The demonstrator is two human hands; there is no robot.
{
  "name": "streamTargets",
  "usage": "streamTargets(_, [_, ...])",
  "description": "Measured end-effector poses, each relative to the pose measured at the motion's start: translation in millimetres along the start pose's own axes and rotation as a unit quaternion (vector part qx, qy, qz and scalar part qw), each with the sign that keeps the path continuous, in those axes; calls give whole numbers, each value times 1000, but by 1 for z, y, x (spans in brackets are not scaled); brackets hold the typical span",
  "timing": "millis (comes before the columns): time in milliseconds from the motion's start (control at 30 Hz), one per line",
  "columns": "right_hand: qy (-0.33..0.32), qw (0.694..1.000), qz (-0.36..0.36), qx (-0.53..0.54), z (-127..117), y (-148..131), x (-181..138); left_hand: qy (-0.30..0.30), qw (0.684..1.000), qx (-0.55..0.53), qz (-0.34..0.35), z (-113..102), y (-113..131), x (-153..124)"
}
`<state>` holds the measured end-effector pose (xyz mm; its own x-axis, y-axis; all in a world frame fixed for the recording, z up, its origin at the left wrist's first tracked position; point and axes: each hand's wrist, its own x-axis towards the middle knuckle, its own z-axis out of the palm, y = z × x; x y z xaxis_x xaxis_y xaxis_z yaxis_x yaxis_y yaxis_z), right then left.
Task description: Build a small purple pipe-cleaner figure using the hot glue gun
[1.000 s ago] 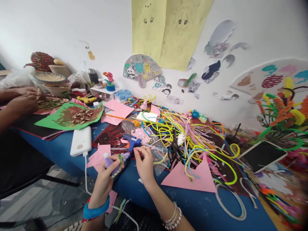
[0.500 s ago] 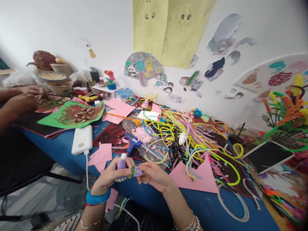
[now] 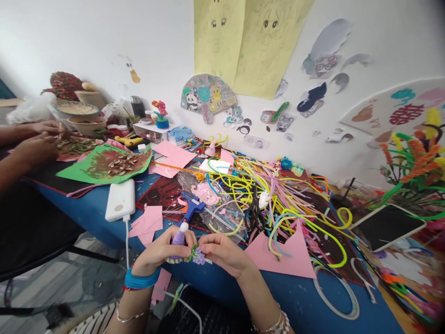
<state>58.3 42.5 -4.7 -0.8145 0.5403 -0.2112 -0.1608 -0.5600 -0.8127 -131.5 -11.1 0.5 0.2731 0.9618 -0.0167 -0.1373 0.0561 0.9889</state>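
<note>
My left hand (image 3: 158,255) is closed round a small purple pipe-cleaner cone (image 3: 178,237) with a white pompom tip, held upright at the table's near edge. My right hand (image 3: 224,254) pinches a small purple and green pipe-cleaner flower (image 3: 196,254) against the cone's base. Both hands meet just in front of the blue table (image 3: 278,292). A blue glue gun (image 3: 190,207) lies just beyond my fingers. A pink paper triangle (image 3: 285,257) lies to the right of my right hand.
A heap of coloured pipe cleaners (image 3: 274,195) covers the table's middle. A white power bank (image 3: 120,200) with a cable lies to the left. Another person's hands (image 3: 33,146) work at the far left by a green sheet with seeds (image 3: 107,164). A tablet (image 3: 387,226) lies at right.
My hands pulled back from the glue gun toward the table's edge. The purple cone turned upright in my left hand, and my right hand came to pinch the flower at its base.
</note>
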Motion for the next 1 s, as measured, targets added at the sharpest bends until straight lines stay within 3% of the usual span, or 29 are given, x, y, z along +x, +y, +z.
streamTargets(267, [28, 996, -70, -39, 7, -1, 0, -1, 1000, -7, 5, -1, 5, 0])
streamTargets(433, [82, 986, -145, -19, -1, -3, -10, 11, 999, -36, 19, 4, 4, 3])
streamTargets(600, [154, 961, -230, -3, -13, 3, -39, 103, 978, -182, 13, 42, 3, 15])
streamTargets(700, [138, 955, -263, -11, -17, 13, -57, 123, 967, -221, 9, 73, 6, 24])
streamTargets(833, [102, 958, -266, -33, -20, 24, -70, 94, 963, -251, -7, 98, 5, 35])
streamTargets(1000, [135, 945, -295, -29, -29, 20, -82, 11, 949, -316, -2, 110, 1, 49])
